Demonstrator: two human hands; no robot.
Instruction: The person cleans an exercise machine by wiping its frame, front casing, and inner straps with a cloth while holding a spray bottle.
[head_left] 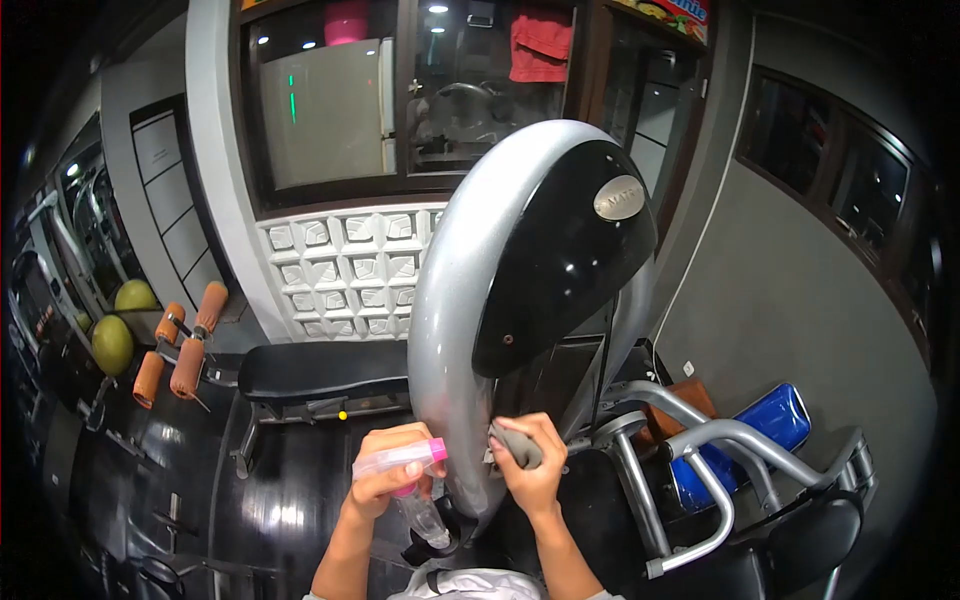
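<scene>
My left hand point(385, 478) is closed around a clear spray bottle point(425, 520) with a pink nozzle, its head pointing right toward the machine. In my right hand point(538, 470) is a bunched grey cloth point(518, 446), close to the lower part of the silver frame point(440, 330); whether the cloth touches it I cannot tell. The tall gym machine has a glossy black cover point(560, 260) with an oval badge point(620, 198) near its top.
A black padded bench point(320, 375) stands left of the machine. Orange foam rollers point(187, 367) and green balls point(112, 345) are farther left. On the right are bent silver bars point(740, 435), a blue pad point(780, 420) and a black seat point(815, 530).
</scene>
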